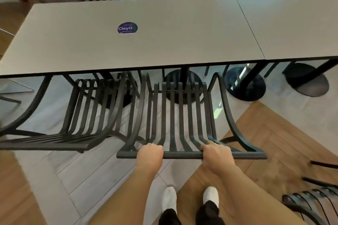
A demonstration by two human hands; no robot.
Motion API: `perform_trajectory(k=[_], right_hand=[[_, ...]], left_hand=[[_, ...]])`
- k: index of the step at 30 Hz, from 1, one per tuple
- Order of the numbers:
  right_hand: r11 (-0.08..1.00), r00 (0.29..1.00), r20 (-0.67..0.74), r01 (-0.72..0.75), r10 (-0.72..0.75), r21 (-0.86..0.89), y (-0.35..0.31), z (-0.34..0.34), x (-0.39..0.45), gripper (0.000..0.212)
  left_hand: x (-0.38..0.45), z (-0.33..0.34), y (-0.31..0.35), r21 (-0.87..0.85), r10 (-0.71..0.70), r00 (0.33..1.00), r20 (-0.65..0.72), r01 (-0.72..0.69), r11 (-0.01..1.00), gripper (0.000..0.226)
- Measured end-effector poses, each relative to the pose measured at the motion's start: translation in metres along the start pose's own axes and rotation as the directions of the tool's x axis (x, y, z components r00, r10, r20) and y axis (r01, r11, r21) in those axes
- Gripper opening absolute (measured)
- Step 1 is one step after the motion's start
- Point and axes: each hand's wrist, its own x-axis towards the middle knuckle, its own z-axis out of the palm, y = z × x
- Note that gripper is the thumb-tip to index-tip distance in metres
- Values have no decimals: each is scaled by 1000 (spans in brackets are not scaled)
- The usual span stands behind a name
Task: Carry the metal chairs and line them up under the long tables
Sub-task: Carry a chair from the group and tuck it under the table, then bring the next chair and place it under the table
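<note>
**Second chair going in, more waiting**

My left hand (150, 153) and right hand (216, 152) both grip the top rail of a metal chair (175, 115), its seat partly under the long worktop (128, 45). Left of this chair, another chair (78, 115) already sits tucked in. Right of it, behind me, a further chair (309, 201) waits; I judge several remain.
</note>
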Motion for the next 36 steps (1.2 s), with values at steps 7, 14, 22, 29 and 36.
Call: perform_trajectory(k=[7, 14, 22, 29, 36], right_hand=[[999, 1000, -11, 27, -27, 25, 17, -26, 46, 22], [1000, 1000, -25, 13, -12, 14, 29, -36, 79, 22], [1000, 1000, -5, -6, 6, 19, 33, -36, 90, 23], [992, 998, 60, -37, 30, 117, 32, -42, 87, 31], [872, 983, -15, -156, 184, 463, 29, -48, 43, 32]], left_hand=[[44, -28, -1, -9, -13, 1000, -14, 13, 1000, 19], [81, -45, -7, -42, 2, 1000, -25, -3, 999, 17], [94, -43, -8, -47, 34, 999, -24, -35, 998, 17], [94, -49, -15, -174, 84, 996, 17, -80, 982, 17], [73, -75, -8, -376, 185, 975, 120, -128, 918, 25]])
